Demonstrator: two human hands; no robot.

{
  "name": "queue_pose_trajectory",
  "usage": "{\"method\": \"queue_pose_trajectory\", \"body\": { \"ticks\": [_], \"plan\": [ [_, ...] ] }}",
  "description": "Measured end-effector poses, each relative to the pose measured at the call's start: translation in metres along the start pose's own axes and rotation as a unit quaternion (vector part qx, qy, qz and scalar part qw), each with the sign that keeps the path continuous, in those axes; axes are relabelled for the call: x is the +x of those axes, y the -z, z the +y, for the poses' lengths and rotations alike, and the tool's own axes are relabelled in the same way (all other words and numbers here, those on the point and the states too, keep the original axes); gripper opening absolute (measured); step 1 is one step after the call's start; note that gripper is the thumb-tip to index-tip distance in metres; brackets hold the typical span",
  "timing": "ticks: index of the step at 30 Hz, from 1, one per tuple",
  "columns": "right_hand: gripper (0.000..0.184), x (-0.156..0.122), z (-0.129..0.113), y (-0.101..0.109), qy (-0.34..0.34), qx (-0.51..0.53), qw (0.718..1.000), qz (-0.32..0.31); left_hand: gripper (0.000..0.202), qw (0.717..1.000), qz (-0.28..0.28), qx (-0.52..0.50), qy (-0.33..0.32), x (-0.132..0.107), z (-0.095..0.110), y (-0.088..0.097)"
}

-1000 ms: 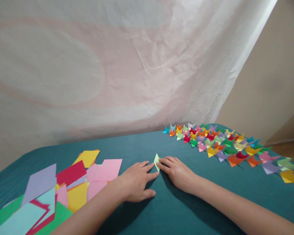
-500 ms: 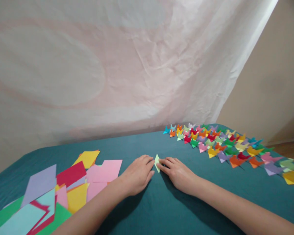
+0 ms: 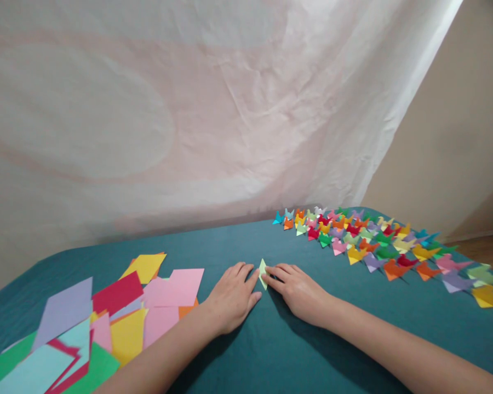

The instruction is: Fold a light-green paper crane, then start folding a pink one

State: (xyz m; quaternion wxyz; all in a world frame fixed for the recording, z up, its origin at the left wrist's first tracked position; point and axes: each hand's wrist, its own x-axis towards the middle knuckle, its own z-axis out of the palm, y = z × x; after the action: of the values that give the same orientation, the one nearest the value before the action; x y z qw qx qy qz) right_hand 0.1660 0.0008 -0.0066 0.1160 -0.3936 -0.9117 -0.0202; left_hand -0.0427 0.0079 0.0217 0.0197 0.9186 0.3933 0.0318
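Observation:
A small pale green folded paper [image 3: 263, 272], shaped like a narrow diamond, lies on the teal tablecloth between my hands. My right hand [image 3: 298, 290] has its thumb and index finger on the paper's right side, holding it, while the other fingers curl close by. On the other side, my left hand [image 3: 235, 298] rests with fingers spread and the index fingertip at the paper's left edge. Its thumb lies apart on the cloth. Fingertips cover part of the paper's edges.
Loose coloured sheets, among them a red sheet [image 3: 118, 291] and a lilac sheet [image 3: 64, 312], overlap at the left. Rows of folded paper birds, such as an orange bird [image 3: 395, 269], stand at the right. A pale curtain [image 3: 213, 109] hangs behind the table [image 3: 222, 238].
My left hand has shifted slightly nearer, its fingers spreading and the thumb moving right. My right hand and the folded paper stay almost where they were.

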Motion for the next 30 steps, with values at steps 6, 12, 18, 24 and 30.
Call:
{"method": "queue_pose_trajectory", "body": {
  "ticks": [6, 12, 18, 24, 30],
  "plan": [
    [0.043, 0.0, 0.0, 0.001, -0.004, -0.003, 1.0, -0.004, 0.047, 1.0, -0.002, 0.014, 0.009, 0.0, 0.002, -0.001],
    [0.043, 0.0, -0.001, 0.001, -0.006, -0.002, 1.0, -0.006, 0.044, 1.0, 0.021, 0.011, 0.007, 0.002, 0.002, -0.004],
    [0.046, 0.001, 0.0, -0.001, -0.002, -0.004, 1.0, -0.006, 0.041, 0.999, 0.047, 0.023, -0.005, 0.006, -0.001, -0.01],
    [0.046, 0.0, -0.001, 0.0, -0.003, -0.002, 1.0, -0.002, 0.042, 0.997, 0.07, 0.032, -0.014, 0.007, -0.004, -0.015],
    [0.046, 0.0, 0.0, -0.001, 0.0, -0.003, 1.0, 0.004, 0.042, 0.996, 0.081, 0.038, -0.023, 0.009, -0.007, -0.015]
  ]
}}
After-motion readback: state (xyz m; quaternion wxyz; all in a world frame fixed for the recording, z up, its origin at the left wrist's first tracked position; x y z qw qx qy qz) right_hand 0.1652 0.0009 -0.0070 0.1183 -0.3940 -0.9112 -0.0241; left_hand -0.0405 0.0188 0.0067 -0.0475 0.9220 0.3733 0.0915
